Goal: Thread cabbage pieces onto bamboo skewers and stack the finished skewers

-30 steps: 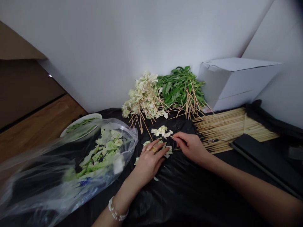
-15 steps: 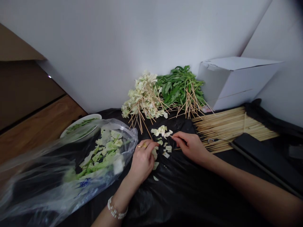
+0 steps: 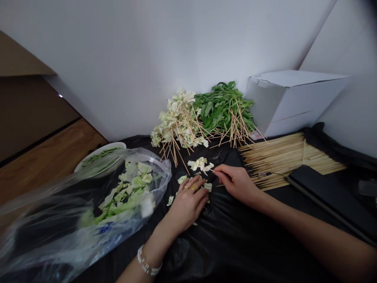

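My right hand (image 3: 235,181) is closed in a pinch on a thin bamboo skewer, mostly hidden by the fingers. Pale torn cabbage pieces (image 3: 199,164) sit at its far end, just beyond my fingertips. My left hand (image 3: 188,202), wearing a ring and a beaded bracelet, lies palm down with fingers apart over loose cabbage scraps (image 3: 207,186) on the black plastic sheet (image 3: 235,243). Another scrap (image 3: 170,201) lies left of that hand. What is under its palm is hidden.
A clear plastic bag (image 3: 159,165) of cut cabbage lies left, beside a white plate (image 3: 79,166) of green stems. Skewered cabbage (image 3: 178,114) and leafy greens (image 3: 218,104) are piled at the wall. Right are bare skewers (image 3: 277,157), a black case (image 3: 330,200) and a white box (image 3: 294,98).
My left hand has moved right and spread its fingers over the loose cabbage scraps, some of which have shifted left. My right hand stays nearly still with the skewer.
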Demonstrator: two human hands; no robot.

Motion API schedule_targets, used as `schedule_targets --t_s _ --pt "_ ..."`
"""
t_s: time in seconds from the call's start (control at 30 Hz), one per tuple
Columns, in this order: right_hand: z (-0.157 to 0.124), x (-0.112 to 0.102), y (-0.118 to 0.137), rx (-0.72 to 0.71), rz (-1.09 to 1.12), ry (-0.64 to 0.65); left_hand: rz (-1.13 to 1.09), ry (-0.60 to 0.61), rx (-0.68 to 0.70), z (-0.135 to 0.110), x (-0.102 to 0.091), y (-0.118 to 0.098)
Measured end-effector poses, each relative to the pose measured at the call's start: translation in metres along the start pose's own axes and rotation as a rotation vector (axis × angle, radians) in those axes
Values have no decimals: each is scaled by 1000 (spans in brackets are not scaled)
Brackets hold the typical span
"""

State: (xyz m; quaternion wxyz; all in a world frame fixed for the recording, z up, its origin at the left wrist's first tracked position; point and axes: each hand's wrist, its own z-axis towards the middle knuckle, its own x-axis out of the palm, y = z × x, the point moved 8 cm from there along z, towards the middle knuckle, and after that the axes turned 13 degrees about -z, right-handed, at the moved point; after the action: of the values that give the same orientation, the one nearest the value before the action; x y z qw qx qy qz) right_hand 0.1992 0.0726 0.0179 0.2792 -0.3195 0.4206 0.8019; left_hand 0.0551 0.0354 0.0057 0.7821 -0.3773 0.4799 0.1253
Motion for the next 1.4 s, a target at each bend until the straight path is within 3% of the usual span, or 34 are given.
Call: schedule_targets --t_s 0.13,0.23,0.47,0.57,0.8,0.9,1.03,1.2,1.4 --pt "0 -1 0 -4 9 -15 -111 -163 -22 0 -15 9" --pt "0 -1 0 -6 11 -18 -133 -195 -75 0 -18 13" --pt "0 -1 1 -4 23 -10 -21 37 1 -1 1 -3" --pt "1 -1 1 -6 11 -7 -64 40 -2 -1 4 0" --pt "1 -2 2 -12 10 -21 -262 -318 24 -2 -18 15" --pt "1 -2 3 -11 11 -11 -383 -511 -166 -8 -33 34" --pt "0 -2 4 -9 23 -6 -767 -755 -417 -21 -43 66" --pt "-1 3 11 -75 49 65 -1062 -820 -554 -26 -39 85" --pt "-5 13 14 -109 12 157 -1160 -852 -596 -30 -33 88"
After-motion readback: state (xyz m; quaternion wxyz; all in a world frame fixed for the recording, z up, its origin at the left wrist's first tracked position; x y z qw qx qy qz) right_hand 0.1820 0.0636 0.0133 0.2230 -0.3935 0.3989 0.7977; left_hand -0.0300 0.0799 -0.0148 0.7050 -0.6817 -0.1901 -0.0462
